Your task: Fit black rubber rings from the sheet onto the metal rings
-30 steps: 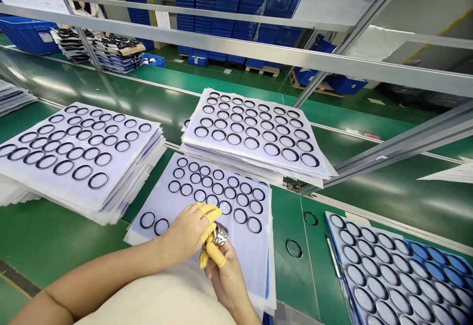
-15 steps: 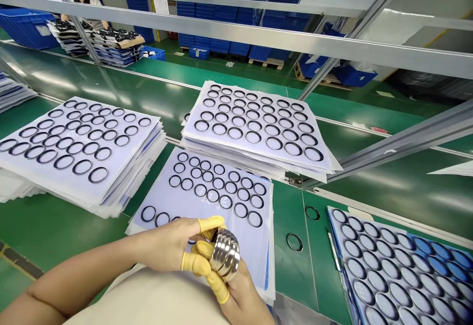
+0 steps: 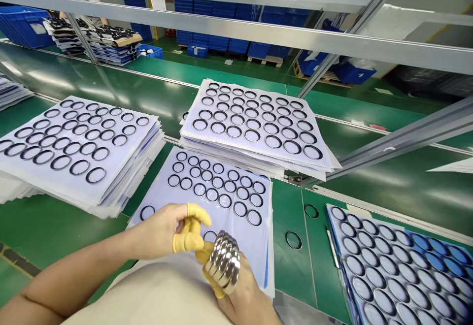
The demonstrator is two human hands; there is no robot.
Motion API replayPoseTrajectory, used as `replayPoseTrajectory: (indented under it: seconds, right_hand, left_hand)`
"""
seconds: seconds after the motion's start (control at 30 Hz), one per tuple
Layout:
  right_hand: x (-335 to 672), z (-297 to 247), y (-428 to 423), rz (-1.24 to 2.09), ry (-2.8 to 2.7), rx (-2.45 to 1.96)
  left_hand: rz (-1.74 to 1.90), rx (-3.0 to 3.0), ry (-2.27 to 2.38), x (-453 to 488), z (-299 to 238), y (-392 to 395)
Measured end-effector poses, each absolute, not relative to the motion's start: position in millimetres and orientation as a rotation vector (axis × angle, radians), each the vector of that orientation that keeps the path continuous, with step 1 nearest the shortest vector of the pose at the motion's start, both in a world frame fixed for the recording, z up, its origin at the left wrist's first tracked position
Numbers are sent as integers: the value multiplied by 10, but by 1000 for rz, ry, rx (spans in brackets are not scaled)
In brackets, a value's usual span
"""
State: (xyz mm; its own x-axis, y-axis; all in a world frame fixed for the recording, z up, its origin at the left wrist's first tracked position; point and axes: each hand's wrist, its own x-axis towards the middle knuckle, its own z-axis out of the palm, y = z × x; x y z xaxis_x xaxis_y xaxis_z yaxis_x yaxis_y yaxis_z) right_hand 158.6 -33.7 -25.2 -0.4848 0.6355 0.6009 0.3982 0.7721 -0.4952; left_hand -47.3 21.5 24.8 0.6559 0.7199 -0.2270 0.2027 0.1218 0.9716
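My right hand (image 3: 236,290), with yellow finger cots, grips a stack of shiny metal rings (image 3: 222,261) low in the middle of the view. My left hand (image 3: 173,229), also in yellow finger cots, hovers just left of the stack with its fingers pinched together; I cannot make out whether anything is in them. Both hands are over a white sheet (image 3: 218,202) that carries rows of black rings, with bare spots in its near rows.
Two stacks of ring-filled sheets lie at the left (image 3: 74,143) and at the centre back (image 3: 254,128). A blue-backed tray of discs (image 3: 399,271) sits at the right. Two loose black rings (image 3: 294,240) lie on the green table. Metal frame bars (image 3: 236,32) cross overhead.
My right hand turned the metal ring stack into view and lowered it slightly. My left hand drew away from the stack to the left.
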Motion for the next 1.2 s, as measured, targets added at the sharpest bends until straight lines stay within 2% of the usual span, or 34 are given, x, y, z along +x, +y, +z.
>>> replayPoseTrajectory:
  seconds: [0.13,0.2,0.33,0.5,0.7,0.9,1.2]
  right_hand:
    - [1555,-317,-240,310,-2161,-778]
    - [1556,-311,-193,376,-2130,-827]
    - [1615,-258,-153,599,-2063,-935]
    - [1697,-232,-192,515,-2181,-886]
    - [1728,-224,-288,867,-2337,-967]
    - [1777,-353,-259,1143,-2128,-889]
    - [1651,-319,-295,885,-1965,-931]
  left_hand:
    - [12,980,456,-415,175,278]
    - [-44,924,390,-363,127,275]
    - [-17,910,345,-304,49,214]
    - [-18,951,389,-330,73,163]
    - [-8,957,553,-336,74,173]
    - [16,956,623,-298,-28,150]
    - [276,1154,522,-181,-110,149]
